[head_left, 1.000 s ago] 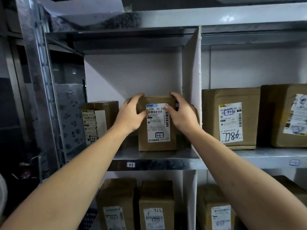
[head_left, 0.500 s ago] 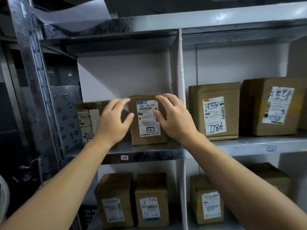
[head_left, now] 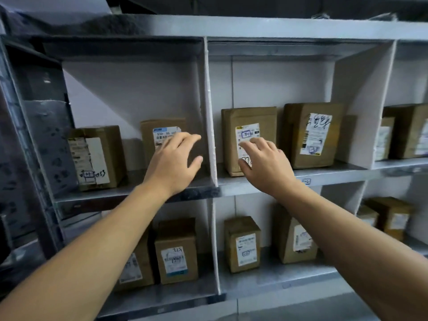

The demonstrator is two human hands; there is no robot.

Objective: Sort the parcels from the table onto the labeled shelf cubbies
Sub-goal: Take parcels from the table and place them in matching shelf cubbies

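A small brown parcel [head_left: 148, 133] with a white barcode label stands upright in the upper left cubby of the metal shelf [head_left: 190, 192], beside another labelled parcel [head_left: 97, 156]. My left hand [head_left: 173, 162] hovers in front of it, fingers spread and holding nothing. My right hand [head_left: 266, 164] is out in front of the neighbouring cubby, fingers relaxed, partly covering the label of a parcel [head_left: 249, 121] there. Neither hand grips anything.
White dividers [head_left: 209, 112] split the shelf into cubbies. A larger parcel [head_left: 310, 135] stands right of my right hand, more parcels sit at far right [head_left: 407, 130]. The lower row holds several boxes [head_left: 176, 251]. A grey metal upright [head_left: 30, 135] frames the left side.
Both hands have let go of the small parcel and pulled back from it. The view has swung right and back, showing more cubbies; my right hand now lies before the neighbouring cubby.
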